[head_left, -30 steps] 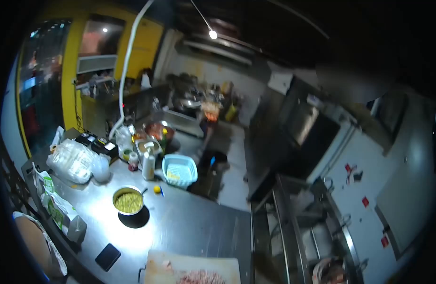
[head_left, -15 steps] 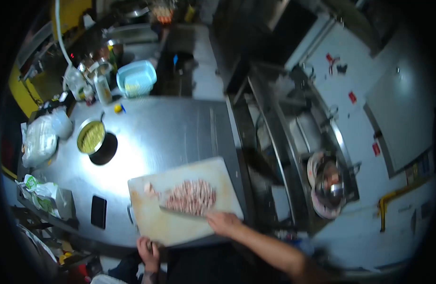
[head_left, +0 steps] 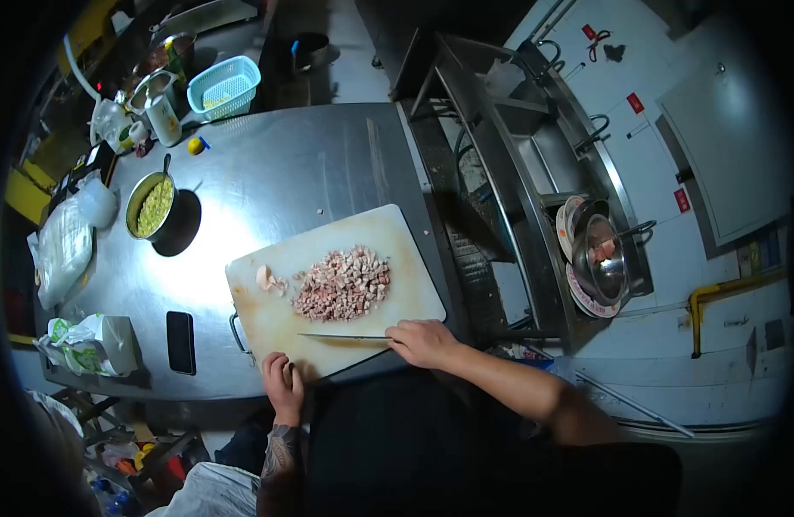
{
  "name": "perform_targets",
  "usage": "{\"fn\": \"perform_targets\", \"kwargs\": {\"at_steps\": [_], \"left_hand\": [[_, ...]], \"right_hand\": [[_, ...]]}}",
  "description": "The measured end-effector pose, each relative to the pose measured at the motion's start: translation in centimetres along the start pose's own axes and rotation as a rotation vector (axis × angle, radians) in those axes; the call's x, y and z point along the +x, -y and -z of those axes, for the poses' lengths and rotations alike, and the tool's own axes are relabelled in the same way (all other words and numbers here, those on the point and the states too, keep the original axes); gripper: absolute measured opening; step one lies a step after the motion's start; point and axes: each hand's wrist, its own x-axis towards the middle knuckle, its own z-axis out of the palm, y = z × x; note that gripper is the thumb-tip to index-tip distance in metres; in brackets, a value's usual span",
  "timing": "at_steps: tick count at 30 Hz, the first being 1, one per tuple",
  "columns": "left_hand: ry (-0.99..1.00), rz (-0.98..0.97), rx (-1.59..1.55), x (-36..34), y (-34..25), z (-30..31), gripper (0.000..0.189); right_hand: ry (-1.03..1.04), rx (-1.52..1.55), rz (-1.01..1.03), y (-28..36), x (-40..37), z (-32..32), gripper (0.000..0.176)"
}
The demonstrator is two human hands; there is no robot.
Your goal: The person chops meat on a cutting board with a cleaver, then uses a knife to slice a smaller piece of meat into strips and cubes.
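My right hand (head_left: 420, 342) is closed on the handle of a kitchen knife (head_left: 341, 336), whose blade lies low over the cutting board (head_left: 268, 332), pointing left. Beyond the blade is a spread pile of diced pale pink meat (head_left: 345, 284). A few larger pale pieces (head_left: 268, 280) sit left of the pile. At the board's near left edge is my left hand (head_left: 282, 386), its fingers curled; whether they grip anything is hidden.
A pot of chopped green-yellow food (head_left: 156, 208) stands on the steel table (head_left: 285, 164), with a spoon in it. Nearby are a phone (head_left: 181, 343), tissue pack (head_left: 100, 345), plastic bags (head_left: 65, 250) and blue basket (head_left: 225, 89). A steel bowl (head_left: 608, 280) rests by the sink at right.
The view has tipped, so the table sits higher. The knife has come away from the meat pile toward my body, and the pile is more spread out. My left hand is now closer to the board.
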Motion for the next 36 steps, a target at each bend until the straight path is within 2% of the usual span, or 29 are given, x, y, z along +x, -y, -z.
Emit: {"fn": "perform_targets", "kwargs": {"at_steps": [4, 8, 11, 13, 15, 17, 18, 21, 26, 31, 35, 36], "left_hand": [[0.056, -0.008, -0.021, 0.9, 0.6, -0.6, 0.028], [0.062, 0.036, -0.038, 1.4, 1.3, -0.3, 0.028], [0.009, 0.104, -0.066, 1.5, 2.1, 0.1, 0.027], [-0.036, 0.124, -0.098, 1.3, 2.7, 0.3, 0.027], [-0.015, 0.126, -0.101, 1.0, 3.1, 0.6, 0.027], [-0.009, 0.126, -0.101, 0.9, 3.1, 0.8, 0.027], [-0.009, 0.094, -0.068, 0.8, 3.1, 1.0, 0.026], [-0.010, 0.083, -0.048, 0.5, 3.3, 1.5, 0.026], [-0.023, 0.068, -0.024, 0.3, 3.4, 2.2, 0.024], [0.040, 0.083, -0.090, 1.6, 4.2, 1.5, 0.025], [0.069, 0.067, -0.094, 3.0, 3.9, 0.3, 0.028], [0.076, 0.066, -0.101, 3.3, 3.5, -0.1, 0.028]], "right_hand": [[-0.109, -0.020, 0.007, -1.8, 2.5, 0.0, 0.017], [-0.126, -0.006, -0.065, 0.2, 2.2, 0.6, 0.017], [-0.086, 0.032, 0.024, 0.6, 1.6, -0.2, 0.015], [-0.132, -0.064, 0.133, 0.2, 2.8, -0.3, 0.014], [-0.183, -0.062, 0.103, 0.1, 4.2, -0.5, 0.014], [-0.206, 0.058, -0.132, 0.5, 5.3, 0.1, 0.014], [-0.147, 0.080, -0.165, 1.1, 5.3, 0.6, 0.016], [-0.135, 0.043, -0.119, 2.9, 3.4, -0.1, 0.017], [-0.058, 0.185, -0.176, 4.7, 1.3, -1.8, 0.018], [-0.236, 0.135, -0.321, 3.2, 2.1, -1.3, 0.019], [-0.216, 0.076, -0.228, 2.9, 0.3, -1.2, 0.018], [-0.204, 0.037, -0.148, 2.7, -0.7, -0.7, 0.017]]}}
